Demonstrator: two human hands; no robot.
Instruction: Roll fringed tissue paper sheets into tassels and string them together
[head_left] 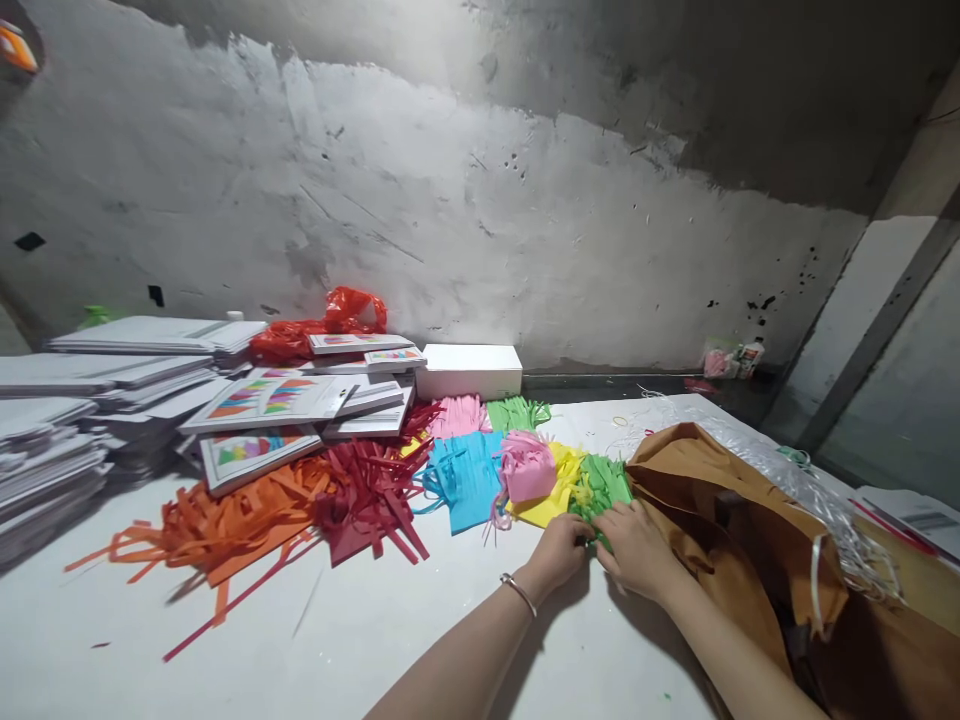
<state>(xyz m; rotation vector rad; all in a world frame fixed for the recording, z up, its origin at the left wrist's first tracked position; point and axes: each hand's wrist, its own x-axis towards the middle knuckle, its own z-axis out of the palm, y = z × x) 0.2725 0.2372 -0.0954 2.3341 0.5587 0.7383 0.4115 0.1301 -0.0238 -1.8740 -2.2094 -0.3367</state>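
My left hand (556, 553) and my right hand (636, 547) meet at a bundle of green paper strips (602, 484) on the white table (360, 630). Both hands have fingers curled and pinched on the near edge of the green strips. A thin bracelet circles my left wrist. Right beside the green bundle lie yellow strips (559, 487), a pink bundle (526, 466) and blue strips (466, 478). Dark red strips (371, 495) and orange strips (217, 525) spread further left.
Stacks of white booklets with coloured prints (270, 400) fill the left. A white box (469, 371) and a red plastic bag (322, 325) stand by the wall. A brown paper bag (720, 510) and clear plastic strands (810, 490) lie at the right.
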